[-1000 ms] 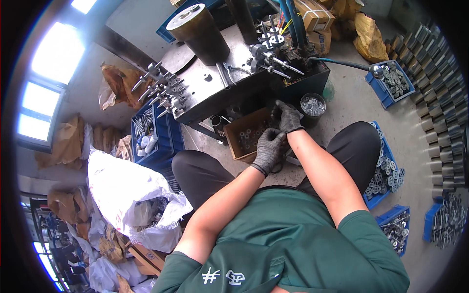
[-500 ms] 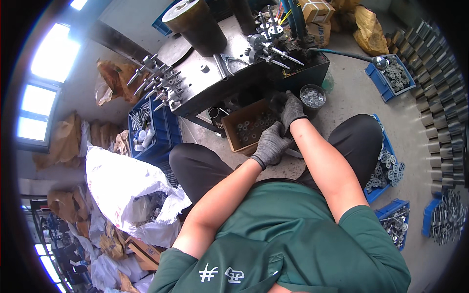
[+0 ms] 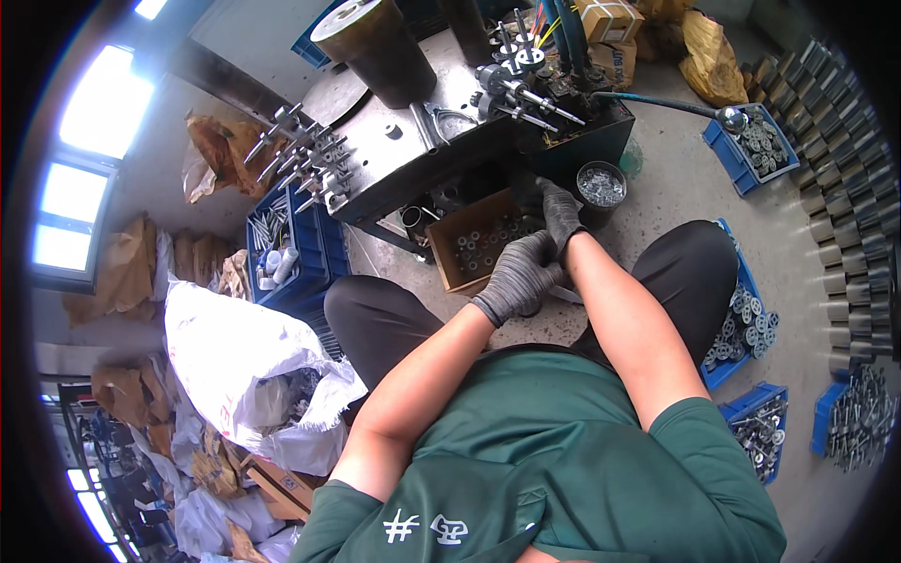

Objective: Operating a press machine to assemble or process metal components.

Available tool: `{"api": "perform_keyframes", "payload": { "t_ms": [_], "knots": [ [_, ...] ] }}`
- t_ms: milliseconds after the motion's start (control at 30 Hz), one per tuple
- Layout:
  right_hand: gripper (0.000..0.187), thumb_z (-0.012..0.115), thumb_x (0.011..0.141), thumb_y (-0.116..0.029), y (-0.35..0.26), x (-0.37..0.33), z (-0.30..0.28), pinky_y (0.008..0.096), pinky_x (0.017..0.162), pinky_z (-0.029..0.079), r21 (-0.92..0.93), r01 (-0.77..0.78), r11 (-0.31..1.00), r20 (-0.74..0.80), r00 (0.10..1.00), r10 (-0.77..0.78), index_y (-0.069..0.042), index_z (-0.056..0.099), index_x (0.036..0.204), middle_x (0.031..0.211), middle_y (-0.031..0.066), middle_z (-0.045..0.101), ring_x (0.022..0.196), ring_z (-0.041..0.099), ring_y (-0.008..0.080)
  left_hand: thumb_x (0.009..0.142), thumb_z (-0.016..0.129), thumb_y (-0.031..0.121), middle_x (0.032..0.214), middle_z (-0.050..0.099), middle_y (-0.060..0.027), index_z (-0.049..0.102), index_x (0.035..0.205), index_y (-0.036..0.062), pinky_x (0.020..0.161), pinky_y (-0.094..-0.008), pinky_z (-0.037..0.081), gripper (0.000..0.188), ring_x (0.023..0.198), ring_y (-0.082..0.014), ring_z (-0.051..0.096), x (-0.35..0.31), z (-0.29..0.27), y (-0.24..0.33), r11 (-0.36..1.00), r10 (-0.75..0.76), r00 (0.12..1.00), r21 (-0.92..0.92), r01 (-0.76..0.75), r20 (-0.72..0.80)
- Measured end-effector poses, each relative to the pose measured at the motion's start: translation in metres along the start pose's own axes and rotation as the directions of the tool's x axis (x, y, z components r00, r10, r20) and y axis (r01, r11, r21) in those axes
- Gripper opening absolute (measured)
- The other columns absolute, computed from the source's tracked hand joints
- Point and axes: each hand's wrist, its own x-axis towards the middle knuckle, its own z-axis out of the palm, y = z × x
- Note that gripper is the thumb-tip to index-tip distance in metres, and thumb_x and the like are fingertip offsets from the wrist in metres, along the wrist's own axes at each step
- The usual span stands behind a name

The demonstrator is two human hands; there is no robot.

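Both my hands wear grey knitted gloves and meet low in front of the bench. My left hand [image 3: 516, 279] is closed, its curled fingers against the cuff of the right glove at the wrist; what they pinch is hidden. Just beyond it, my right hand [image 3: 561, 214] reaches toward the shadow under the bench, and its fingers are too dark to read. Left of the hands, an open cardboard box [image 3: 444, 255] holds several small metal rings [image 3: 476, 246]. A round tin of small shiny metal parts [image 3: 601, 186] stands just right of my right hand.
The metal bench [image 3: 394, 155] carries a large cylinder [image 3: 375, 52] and shafts with gears [image 3: 511, 92]. Blue bins [image 3: 751, 150] of metal parts stand on the right, near stacked metal tubes [image 3: 835, 225]. A white woven sack [image 3: 235, 366] sits at my left.
My left hand has turned slightly and come up against the right wrist. My right hand has shifted a little to the left and down.
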Motion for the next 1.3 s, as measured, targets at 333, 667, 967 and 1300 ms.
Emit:
{"api": "perform_keyframes", "payload": {
  "t_ms": [333,667,967,1300],
  "knots": [
    [0.028,0.066,0.083,0.000,0.036,0.042,-0.016,0.0348,0.056,0.056,-0.603,0.419,0.679,0.191,0.902,-0.387,-0.004,0.064,0.111,0.072,0.0065,0.065,0.065,0.069,0.0191,0.088,0.072,0.015,0.094,0.071,-0.0143,0.065,0.107,0.0010,0.085,-0.0369,0.054,0.024,0.089,-0.0203,0.067,0.012,0.005,-0.042,0.950,-0.155,0.941,-0.308,0.057,-0.302],
    [0.041,0.064,0.086,-0.009,0.002,-0.049,0.030,0.0437,0.076,0.057,0.090,-0.135,0.987,0.343,0.934,0.096,-0.011,0.050,0.125,0.116,0.0152,0.063,0.102,0.066,0.0296,0.082,0.073,0.019,0.108,0.066,-0.0145,0.073,0.107,0.0123,0.093,-0.0468,0.052,0.026,0.107,-0.0358,0.062,0.008,-0.043,-0.098,0.799,0.252,0.954,0.591,-0.110,-0.163],
    [0.053,0.068,0.087,-0.026,0.007,-0.066,0.028,0.0478,0.110,0.041,0.134,-0.208,0.969,0.444,0.887,0.128,-0.007,0.047,0.131,0.142,0.0195,0.055,0.130,0.050,0.0309,0.081,0.071,0.020,0.105,0.066,-0.0186,0.070,0.103,0.0080,0.088,-0.0493,0.050,0.025,0.100,-0.0384,0.064,0.006,-0.034,-0.106,0.854,0.276,0.959,0.473,-0.216,-0.060],
    [0.082,0.071,0.088,-0.052,-0.007,-0.070,0.038,0.0503,0.108,0.042,0.091,-0.168,0.981,0.404,0.907,0.118,-0.007,0.037,0.148,0.143,0.0227,0.052,0.131,0.051,0.0352,0.086,0.067,0.032,0.108,0.068,-0.0146,0.073,0.100,0.0091,0.091,-0.0482,0.050,0.027,0.107,-0.0339,0.064,0.006,-0.055,-0.085,0.866,0.226,0.968,0.477,-0.149,-0.108]
  ]
}}
